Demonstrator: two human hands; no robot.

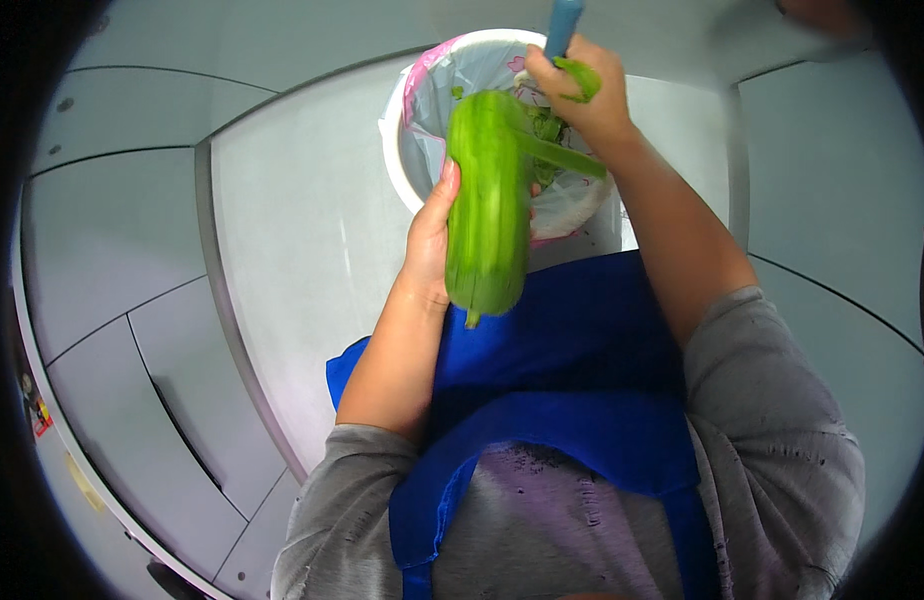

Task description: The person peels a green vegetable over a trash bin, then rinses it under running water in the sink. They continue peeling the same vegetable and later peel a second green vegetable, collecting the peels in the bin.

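Observation:
A long green gourd (488, 217) is held upright over the bin, its short stem towards me. My left hand (432, 225) grips it from the left and beneath, the fingertips showing at its right side. In my right hand (597, 94), beyond the gourd's far right end, is a tool with a blue handle (562, 30); its working end is hidden or blurred. A piece of green peel (580, 79) clings to that hand. From the gourd's right side a strip of peel (567, 157) sticks out towards my right wrist.
Below the gourd stands a round white bin (391, 146) with a pink-edged plastic liner (432, 67), holding green peelings (546, 127). Grey cabinet panels (116, 247) flank the pale floor (282, 225) on both sides. My blue apron (567, 330) reaches near the bin.

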